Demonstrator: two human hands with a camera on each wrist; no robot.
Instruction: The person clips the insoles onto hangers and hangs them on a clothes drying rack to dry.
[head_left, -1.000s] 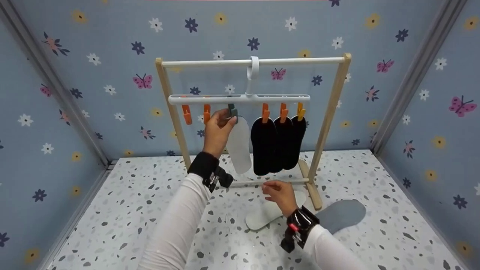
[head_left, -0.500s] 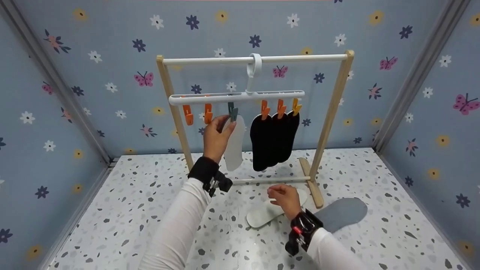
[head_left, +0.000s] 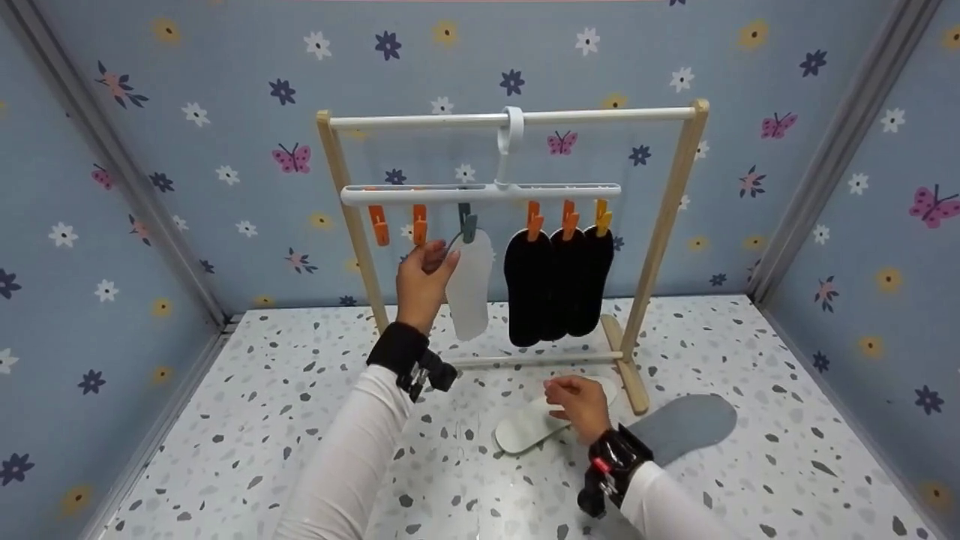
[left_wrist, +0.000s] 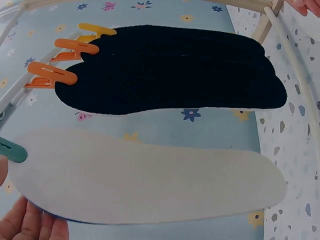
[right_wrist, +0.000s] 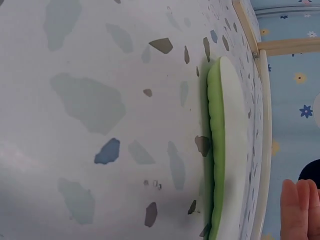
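Note:
A white insole (head_left: 471,289) hangs upright from a dark green clothespin (head_left: 469,227) on the white hanger (head_left: 420,196). My left hand (head_left: 421,289) is at its upper left edge, below the clothespin, with thumb and fingers apart. In the left wrist view, the fingers (left_wrist: 31,220) show along the edge of the white insole (left_wrist: 150,180); whether they touch it I cannot tell. My right hand (head_left: 581,409) hovers over a pale insole (head_left: 521,429) on the floor, fingers loosely bent, holding nothing. That insole's green side (right_wrist: 216,140) shows in the right wrist view.
Several black insoles (head_left: 529,289) hang on the hanger's right half from orange and yellow clothespins. Two orange clothespins (head_left: 380,225) hang bare at the left. A wooden rack (head_left: 667,202) carries the hanger. A grey insole (head_left: 690,424) lies on the speckled surface at the right.
My left hand has let go of the green clothespin and moved slightly down and left. The hanger swung and came back. My right hand has drifted a little right and down.

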